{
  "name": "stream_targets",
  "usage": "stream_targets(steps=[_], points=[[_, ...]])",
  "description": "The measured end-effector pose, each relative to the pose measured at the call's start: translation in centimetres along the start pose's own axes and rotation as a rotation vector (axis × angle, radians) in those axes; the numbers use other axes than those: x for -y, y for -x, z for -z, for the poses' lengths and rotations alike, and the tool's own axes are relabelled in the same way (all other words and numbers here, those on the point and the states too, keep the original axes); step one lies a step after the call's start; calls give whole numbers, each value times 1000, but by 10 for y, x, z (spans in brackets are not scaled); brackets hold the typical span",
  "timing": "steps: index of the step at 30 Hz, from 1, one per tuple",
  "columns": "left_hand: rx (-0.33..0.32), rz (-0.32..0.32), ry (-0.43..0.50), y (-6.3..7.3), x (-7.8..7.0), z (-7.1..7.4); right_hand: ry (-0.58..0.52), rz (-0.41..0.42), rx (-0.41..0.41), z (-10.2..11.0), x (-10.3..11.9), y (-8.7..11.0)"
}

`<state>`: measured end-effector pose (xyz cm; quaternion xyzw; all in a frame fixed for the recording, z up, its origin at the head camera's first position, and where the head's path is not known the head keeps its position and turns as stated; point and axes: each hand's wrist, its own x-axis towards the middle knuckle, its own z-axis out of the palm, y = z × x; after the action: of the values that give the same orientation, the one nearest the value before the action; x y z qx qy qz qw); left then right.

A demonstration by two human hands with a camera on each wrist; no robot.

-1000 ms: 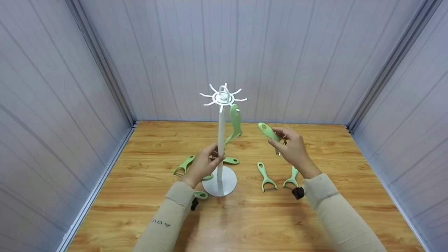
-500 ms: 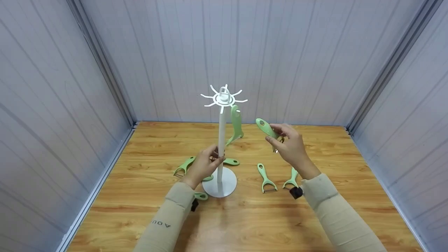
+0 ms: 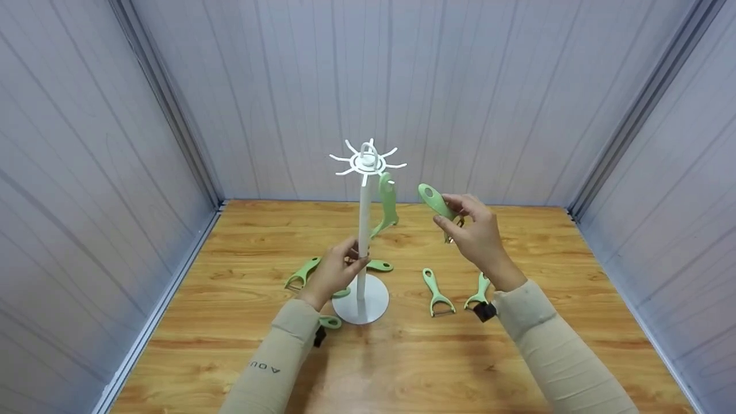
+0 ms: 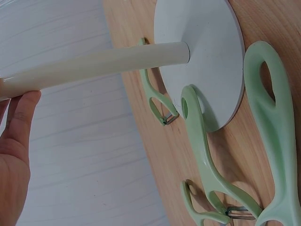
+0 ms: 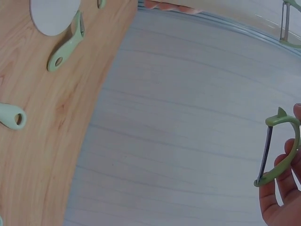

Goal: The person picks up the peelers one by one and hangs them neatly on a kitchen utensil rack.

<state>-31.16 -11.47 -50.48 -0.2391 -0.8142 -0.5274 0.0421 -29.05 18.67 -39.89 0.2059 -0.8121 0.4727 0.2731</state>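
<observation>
In the head view, the left hand (image 3: 335, 273) grips the pole (image 3: 364, 218) of a white rack (image 3: 368, 163) hung with one green peeler (image 3: 388, 201); the right hand (image 3: 476, 230) pinches a second peeler (image 3: 435, 201) apart from it, above the table (image 3: 402, 368). The left wrist view shows loose peelers (image 4: 200, 146) near the rack's base (image 4: 211, 37); the right, the second peeler's blade (image 5: 265, 150).

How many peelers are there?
8: one peeler hanging on the stand, one in the right hand, two right of the stand, one behind it, three to its left. More may be hidden.
</observation>
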Motion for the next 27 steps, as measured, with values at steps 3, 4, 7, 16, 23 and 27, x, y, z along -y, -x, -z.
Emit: stream_targets(steps=[3, 4, 7, 16, 23, 27], points=[[0, 3, 11, -1, 1, 0, -3, 14, -4, -1, 4, -2], [-1, 4, 12, -1, 1, 0, -6, 22, -4, -1, 5, -3], [0, -1, 4, -1, 2, 1, -12, 46, -8, -1, 7, -6], [-1, -8, -8, -1, -1, 1, -29, 103, -32, 1, 19, -16], [-3, -2, -2, -1, 0, 0, -33, 110, -44, 2, 25, -22], [-5, 9, 1, -1, 0, 0, -42, 133, -52, 2, 31, -25]])
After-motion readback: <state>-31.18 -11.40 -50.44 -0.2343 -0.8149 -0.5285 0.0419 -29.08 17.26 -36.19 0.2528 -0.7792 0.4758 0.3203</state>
